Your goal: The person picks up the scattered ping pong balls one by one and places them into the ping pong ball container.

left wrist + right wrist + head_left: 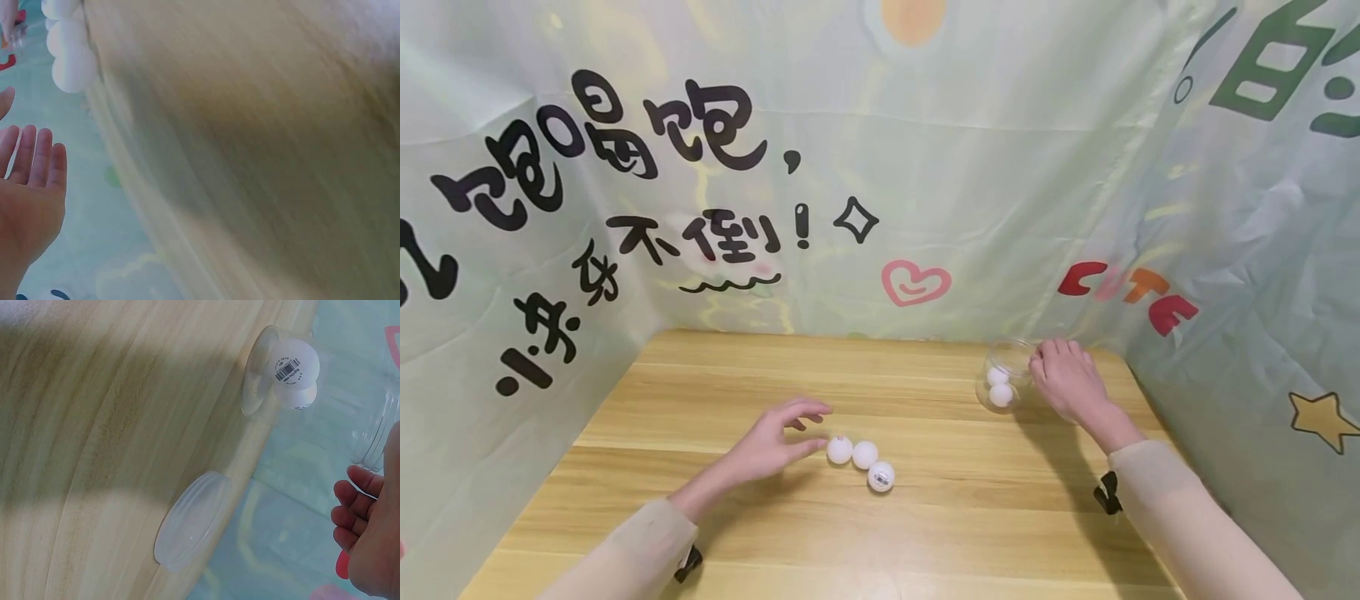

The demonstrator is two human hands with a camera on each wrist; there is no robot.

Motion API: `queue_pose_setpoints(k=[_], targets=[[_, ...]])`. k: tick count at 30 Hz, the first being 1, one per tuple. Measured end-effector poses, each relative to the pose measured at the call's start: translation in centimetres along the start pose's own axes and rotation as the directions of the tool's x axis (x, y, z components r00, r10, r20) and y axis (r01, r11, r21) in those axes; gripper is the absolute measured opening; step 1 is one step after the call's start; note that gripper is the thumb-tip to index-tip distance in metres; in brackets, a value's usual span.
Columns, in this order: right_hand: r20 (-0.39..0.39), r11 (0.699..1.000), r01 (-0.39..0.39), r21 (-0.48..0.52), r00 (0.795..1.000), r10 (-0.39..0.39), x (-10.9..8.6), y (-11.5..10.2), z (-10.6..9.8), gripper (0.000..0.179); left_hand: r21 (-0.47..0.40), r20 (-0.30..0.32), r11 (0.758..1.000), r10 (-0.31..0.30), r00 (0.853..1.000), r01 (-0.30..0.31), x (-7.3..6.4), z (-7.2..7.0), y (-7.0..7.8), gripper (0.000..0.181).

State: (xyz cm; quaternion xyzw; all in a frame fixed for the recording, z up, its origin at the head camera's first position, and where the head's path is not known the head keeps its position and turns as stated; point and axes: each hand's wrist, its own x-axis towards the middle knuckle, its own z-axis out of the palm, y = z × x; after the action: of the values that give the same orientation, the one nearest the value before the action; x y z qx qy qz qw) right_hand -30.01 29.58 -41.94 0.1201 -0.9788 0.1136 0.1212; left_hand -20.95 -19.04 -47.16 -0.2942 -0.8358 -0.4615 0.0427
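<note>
Three white table tennis balls [865,455] form a short line on the wooden table [760,533]. My left hand [769,442] hovers just left of them, fingers parted and thumb tip beside the nearest ball; the left wrist view shows its fingers extended [40,159] and holding nothing. A clear plastic jar [340,409] stands upright at the back right with two more balls [1000,394] at its bottom. My right hand [1067,375] grips the jar's rim from the right, fingers curled. Its thumb is hidden in the right wrist view.
A round translucent lid [192,522] lies on the table near the jar, below my right hand. Printed fabric [820,133] with black characters hangs behind the table and along both sides.
</note>
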Motion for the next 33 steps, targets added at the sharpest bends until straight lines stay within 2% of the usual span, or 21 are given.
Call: queue_pose_setpoints(k=[7, 14, 23, 33], targets=[[0.004, 1.0, -0.006, 0.002, 1.0, 0.006, -0.1, -0.1, 0.0, 0.039, -0.01, 0.078, 0.998, -0.06, 0.995, 0.061, 0.5, 0.3, -0.8, 0.047], [0.008, 1.0, -0.003, 0.0, 1.0, 0.003, -0.1, -0.1, 0.0, 0.04, 0.034, 0.139, 0.995, -0.098, 0.985, 0.095, 0.8, 0.8, -0.8, 0.044], [-0.006, 1.0, 0.0, -0.005, 1.0, 0.0, 0.0, -0.1, 0.1, 0.039, 0.086, 0.185, 0.994, -0.082, 0.979, 0.067, 1.1, 1.4, -0.7, 0.042], [0.003, 1.0, -0.004, -0.004, 1.0, 0.004, -0.1, -0.1, 0.0, 0.038, 0.073, 0.221, 0.997, -0.054, 0.974, 0.039, 1.2, 1.8, -0.9, 0.034]])
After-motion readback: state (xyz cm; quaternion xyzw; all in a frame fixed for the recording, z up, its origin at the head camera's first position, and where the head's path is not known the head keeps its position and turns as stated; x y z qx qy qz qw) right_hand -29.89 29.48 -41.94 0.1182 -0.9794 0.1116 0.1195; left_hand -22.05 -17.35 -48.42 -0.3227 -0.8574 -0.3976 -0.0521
